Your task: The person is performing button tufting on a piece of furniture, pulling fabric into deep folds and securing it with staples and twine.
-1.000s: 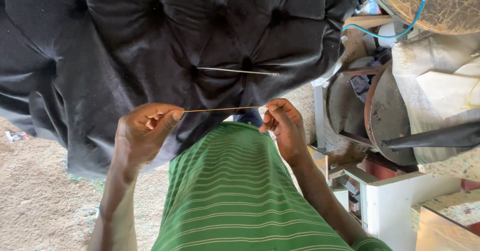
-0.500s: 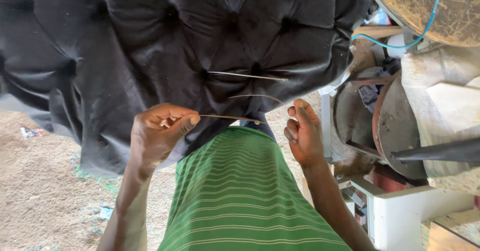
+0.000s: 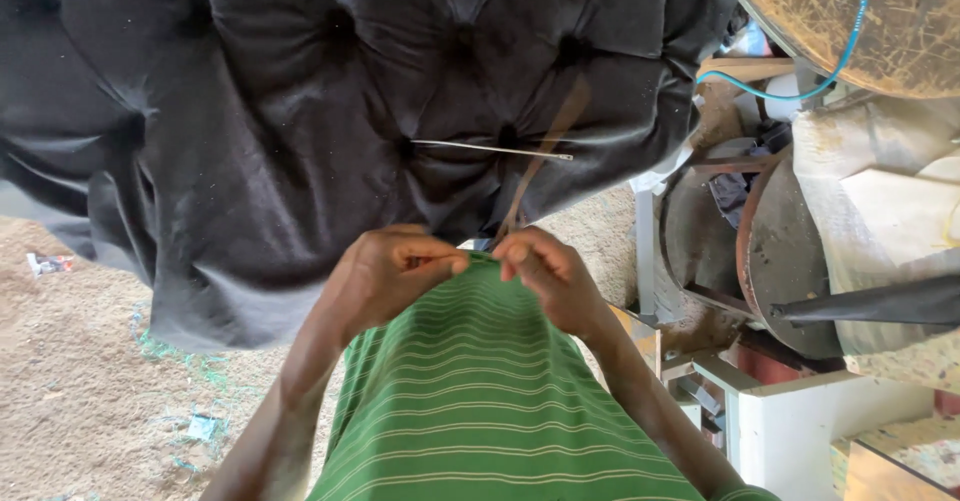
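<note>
A large black tufted velvet cushion (image 3: 330, 111) fills the upper part of the head view. A long metal needle (image 3: 490, 149) lies stuck in one of its button dimples. A thin brown thread (image 3: 545, 151) runs from the cushion down to my hands. My left hand (image 3: 385, 279) and my right hand (image 3: 548, 276) sit close together just below the cushion's edge, over my green striped shirt (image 3: 490, 411). Both pinch the thread with thumb and fingertips. The thread's end is hidden between the fingers.
Sandy ground with scraps of green string (image 3: 190, 371) lies at the left. At the right stand round wooden discs (image 3: 790, 251), a blue hose (image 3: 800, 86), a white frame (image 3: 820, 431) and a black tube (image 3: 880, 306).
My hands held the thread stretched between them a second ago. They have since come together, nearly touching, and sit closer to my shirt.
</note>
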